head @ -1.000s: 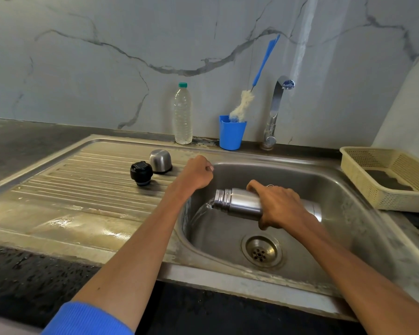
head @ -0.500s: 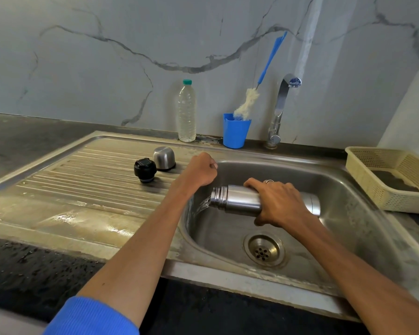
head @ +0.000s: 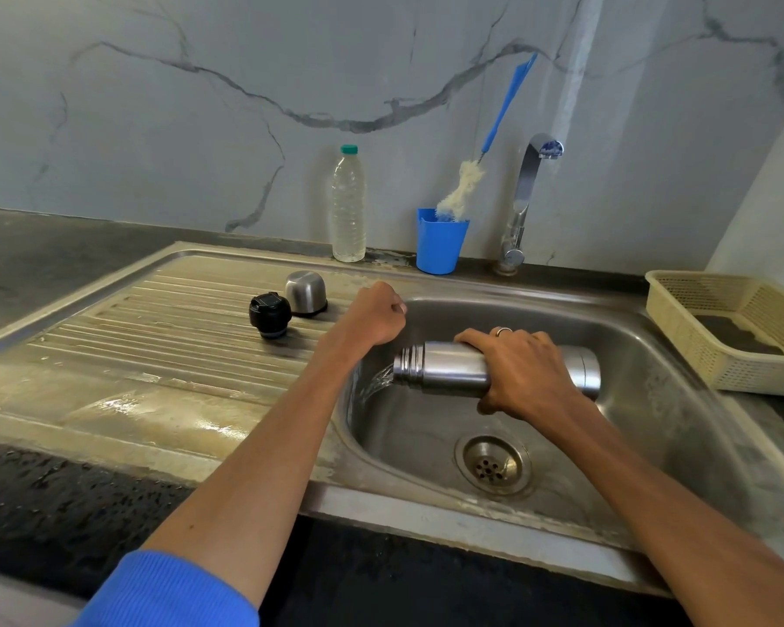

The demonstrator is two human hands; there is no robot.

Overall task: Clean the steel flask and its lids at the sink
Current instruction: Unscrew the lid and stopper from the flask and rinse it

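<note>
The right hand (head: 523, 377) wraps the cylindrical steel flask (head: 444, 366), its long axis level, mouth toward nine o'clock pouring water, near the empty, fisted left hand (head: 374, 316).

steel flask (head: 444, 368): horizontal over basin, pouring water | black lid (head: 270, 313), steel cap (head: 306, 292): on drainboard

Left hand (head: 372, 315) in a loose fist, right hand (head: 523, 377) with fingers (head: 474, 338) curled downward, both forearms outstretched
</note>
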